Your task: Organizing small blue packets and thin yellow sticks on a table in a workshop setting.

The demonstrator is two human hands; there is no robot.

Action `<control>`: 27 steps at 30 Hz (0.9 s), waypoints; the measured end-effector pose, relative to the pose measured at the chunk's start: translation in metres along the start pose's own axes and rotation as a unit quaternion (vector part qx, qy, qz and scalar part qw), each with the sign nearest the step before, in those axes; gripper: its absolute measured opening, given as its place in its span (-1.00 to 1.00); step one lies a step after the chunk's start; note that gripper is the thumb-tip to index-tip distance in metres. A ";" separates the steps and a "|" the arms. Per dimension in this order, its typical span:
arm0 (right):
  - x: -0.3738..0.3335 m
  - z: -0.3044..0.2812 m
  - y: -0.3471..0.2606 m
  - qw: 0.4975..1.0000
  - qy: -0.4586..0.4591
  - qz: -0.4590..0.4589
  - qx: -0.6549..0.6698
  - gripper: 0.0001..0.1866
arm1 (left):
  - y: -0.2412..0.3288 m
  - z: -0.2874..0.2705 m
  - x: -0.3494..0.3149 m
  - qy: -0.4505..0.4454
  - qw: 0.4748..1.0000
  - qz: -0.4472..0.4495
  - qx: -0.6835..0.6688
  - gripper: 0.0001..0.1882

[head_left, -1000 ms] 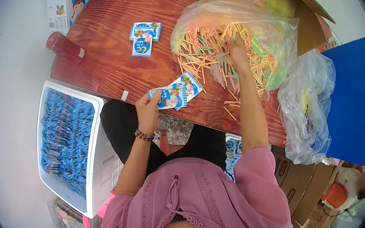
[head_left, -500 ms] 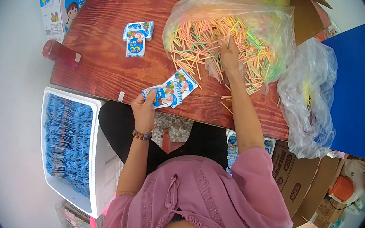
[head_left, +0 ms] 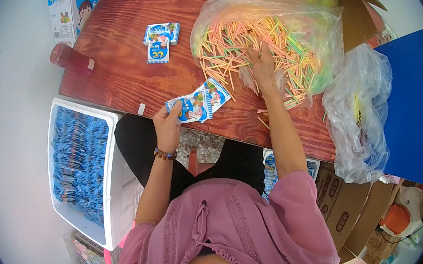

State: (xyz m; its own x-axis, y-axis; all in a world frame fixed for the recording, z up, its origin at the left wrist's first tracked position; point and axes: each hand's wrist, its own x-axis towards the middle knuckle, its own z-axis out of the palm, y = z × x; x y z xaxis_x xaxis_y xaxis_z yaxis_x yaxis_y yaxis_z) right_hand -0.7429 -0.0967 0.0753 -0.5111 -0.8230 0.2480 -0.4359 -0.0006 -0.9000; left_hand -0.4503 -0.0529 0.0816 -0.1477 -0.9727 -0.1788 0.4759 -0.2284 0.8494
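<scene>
My left hand (head_left: 166, 129) pinches a small blue-and-white candy packet (head_left: 189, 109) between thumb and fingers at the table's near edge. A second packet (head_left: 218, 94) lies partly beneath it, on the table. My right hand (head_left: 262, 72) reaches into a heap of thin pastel sticks (head_left: 226, 44), pink, yellow and green, spilling from a big clear plastic bag (head_left: 269, 6). Its thumb and fingers are apart, and the fingertips touch the sticks. Whether any stick is caught between them is hard to see.
Farther left on the wooden table (head_left: 119, 62) lie several packets (head_left: 158, 50) and a reddish bottle (head_left: 72, 59) on its side. A white foam box (head_left: 108, 182) of blue packets stands at lower left. Crumpled plastic (head_left: 357, 107) hangs over the right edge, by a cardboard box (head_left: 331, 199).
My right hand has shifted slightly among the sticks, and its fingers have spread. The left hand keeps the packet in nearly the same place.
</scene>
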 end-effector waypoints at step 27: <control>-0.081 0.050 -0.143 0.843 -0.060 -0.029 0.533 -0.74 | 0.006 0.036 0.003 -0.007 0.985 -0.081 -0.151 -0.74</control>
State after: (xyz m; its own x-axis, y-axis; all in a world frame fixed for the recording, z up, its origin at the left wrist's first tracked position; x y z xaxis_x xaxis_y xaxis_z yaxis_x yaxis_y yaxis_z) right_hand -0.6018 -0.0583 0.1656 -0.4046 -0.8555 0.3231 0.4893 -0.5010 -0.7138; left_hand -0.4795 -0.0558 0.1043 -0.2540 -0.9225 -0.2907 0.6817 -0.3839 0.6229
